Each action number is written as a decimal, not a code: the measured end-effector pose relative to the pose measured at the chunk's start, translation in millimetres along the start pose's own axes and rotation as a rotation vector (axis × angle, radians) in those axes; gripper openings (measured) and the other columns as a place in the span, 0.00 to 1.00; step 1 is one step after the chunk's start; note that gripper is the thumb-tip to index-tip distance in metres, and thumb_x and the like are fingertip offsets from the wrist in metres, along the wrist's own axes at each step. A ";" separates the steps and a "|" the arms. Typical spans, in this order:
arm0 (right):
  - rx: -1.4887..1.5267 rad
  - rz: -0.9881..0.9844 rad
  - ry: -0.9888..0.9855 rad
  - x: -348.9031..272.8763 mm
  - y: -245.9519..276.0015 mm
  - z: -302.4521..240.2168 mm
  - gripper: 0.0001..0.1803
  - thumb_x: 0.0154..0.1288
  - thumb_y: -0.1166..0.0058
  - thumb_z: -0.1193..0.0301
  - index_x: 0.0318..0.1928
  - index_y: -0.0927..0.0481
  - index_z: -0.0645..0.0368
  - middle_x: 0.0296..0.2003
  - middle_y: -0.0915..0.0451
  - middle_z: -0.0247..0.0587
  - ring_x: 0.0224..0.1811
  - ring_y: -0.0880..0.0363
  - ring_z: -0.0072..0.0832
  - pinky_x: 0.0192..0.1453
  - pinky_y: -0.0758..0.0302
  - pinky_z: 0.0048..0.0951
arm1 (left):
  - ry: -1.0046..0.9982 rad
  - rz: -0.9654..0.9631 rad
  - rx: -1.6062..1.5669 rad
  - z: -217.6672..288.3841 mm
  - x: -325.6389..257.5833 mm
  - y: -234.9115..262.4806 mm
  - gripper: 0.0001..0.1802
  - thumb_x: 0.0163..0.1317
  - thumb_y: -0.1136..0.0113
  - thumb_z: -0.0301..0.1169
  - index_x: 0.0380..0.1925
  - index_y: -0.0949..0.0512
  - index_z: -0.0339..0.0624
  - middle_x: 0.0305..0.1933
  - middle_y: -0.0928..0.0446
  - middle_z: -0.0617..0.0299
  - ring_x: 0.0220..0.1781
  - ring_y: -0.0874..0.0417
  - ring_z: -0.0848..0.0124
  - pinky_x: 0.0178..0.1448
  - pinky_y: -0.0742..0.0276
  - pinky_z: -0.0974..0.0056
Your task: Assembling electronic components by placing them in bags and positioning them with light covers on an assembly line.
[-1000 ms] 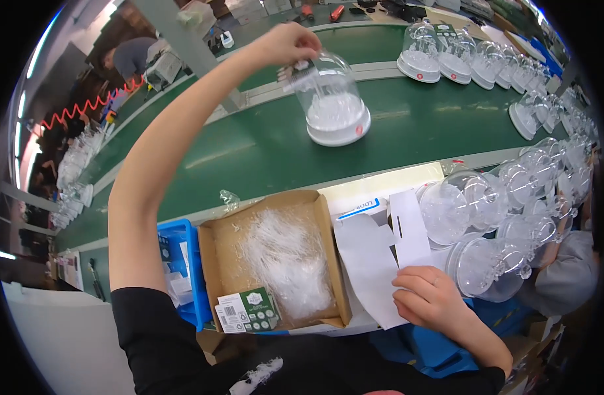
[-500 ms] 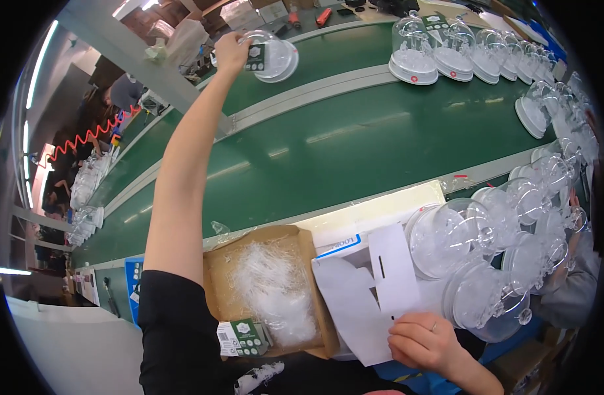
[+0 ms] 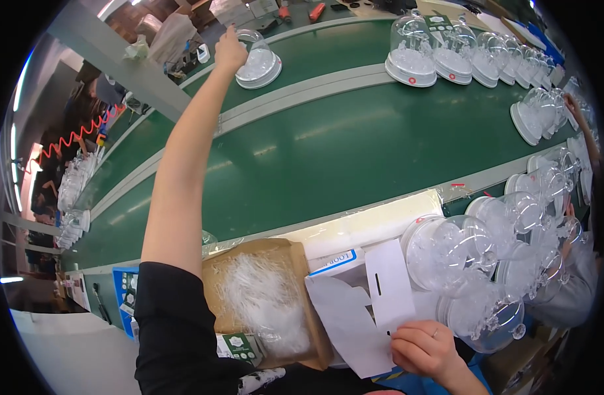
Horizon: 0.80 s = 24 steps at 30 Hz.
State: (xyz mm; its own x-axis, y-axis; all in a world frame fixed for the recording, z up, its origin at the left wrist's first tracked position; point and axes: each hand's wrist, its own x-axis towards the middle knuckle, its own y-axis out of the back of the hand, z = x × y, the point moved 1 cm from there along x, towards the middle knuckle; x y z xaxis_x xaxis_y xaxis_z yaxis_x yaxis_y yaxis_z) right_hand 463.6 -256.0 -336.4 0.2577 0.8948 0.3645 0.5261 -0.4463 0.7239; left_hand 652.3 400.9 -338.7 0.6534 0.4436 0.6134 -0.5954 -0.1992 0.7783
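At the far belt, my left hand point(image 3: 229, 54) is closed at the top of a clear dome point(image 3: 258, 64) on a white round base. The dome leans slightly, with white and clear pieces inside; my fingers hide its knob. Low on the right, my right hand point(image 3: 426, 350) pinches the lower edge of a white sheet with dark slots point(image 3: 391, 286). Beside it lies a creased white sheet point(image 3: 345, 316), over an open white box point(image 3: 333, 263). An open brown carton point(image 3: 316, 329) left of these holds clear shredded film point(image 3: 259, 296) and a green-and-white card point(image 3: 236, 346).
Several clear domes crowd the right side, the nearest dome point(image 3: 483, 322) beside my right hand. More domes point(image 3: 412, 56) line the far belt. A green belt point(image 3: 328, 158) crosses between pale rails point(image 3: 302, 99). A blue bin point(image 3: 125, 296) stands at left. Another person's grey sleeve point(image 3: 568, 296) shows at right.
My left hand and its dome have shifted slightly left, and the dome now sits more upright. Its green card has gone out of sight. My right hand keeps its hold on the slotted sheet.
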 end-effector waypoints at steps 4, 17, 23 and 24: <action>-0.013 -0.010 0.054 3.6 -1.7 -9.5 0.09 0.44 0.37 0.76 0.30 0.19 0.58 0.32 0.18 0.36 0.34 0.17 0.33 0.37 0.19 0.31 | -0.076 -0.071 -0.066 -35.3 -19.5 13.4 0.39 0.49 0.37 0.30 0.64 0.38 0.40 0.52 0.25 0.35 0.56 0.24 0.42 0.60 0.27 0.47; -0.146 -0.111 0.131 22.0 -16.6 -65.3 0.11 0.45 0.36 0.77 0.32 0.20 0.56 0.35 0.19 0.34 0.38 0.19 0.32 0.41 0.20 0.30 | -0.675 -0.801 -0.530 80.1 -300.2 266.5 0.19 0.62 0.44 0.28 0.54 0.28 0.40 0.51 0.25 0.51 0.51 0.21 0.54 0.54 0.22 0.55; -0.071 -0.203 0.323 85.5 -63.4 -86.8 0.12 0.43 0.36 0.79 0.32 0.21 0.57 0.32 0.19 0.37 0.35 0.19 0.35 0.39 0.21 0.33 | -0.471 -0.706 -0.654 52.9 -396.0 317.5 0.15 0.62 0.42 0.29 0.49 0.24 0.42 0.44 0.21 0.56 0.44 0.19 0.56 0.46 0.20 0.57; -0.009 -0.230 0.338 98.3 -73.9 -87.4 0.11 0.44 0.36 0.79 0.32 0.21 0.58 0.32 0.20 0.38 0.35 0.19 0.36 0.39 0.21 0.33 | -0.474 -0.629 -0.647 48.9 -405.6 317.1 0.13 0.61 0.41 0.28 0.46 0.23 0.41 0.42 0.21 0.56 0.43 0.19 0.56 0.46 0.21 0.57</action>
State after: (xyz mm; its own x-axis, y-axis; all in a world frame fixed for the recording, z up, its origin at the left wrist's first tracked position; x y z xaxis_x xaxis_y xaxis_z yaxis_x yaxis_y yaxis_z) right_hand 379.3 -135.5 -302.8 -0.1475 0.9198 0.3637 0.5318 -0.2363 0.8133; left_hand 221.4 115.1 -334.2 0.9694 -0.1145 0.2172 -0.1269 0.5237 0.8424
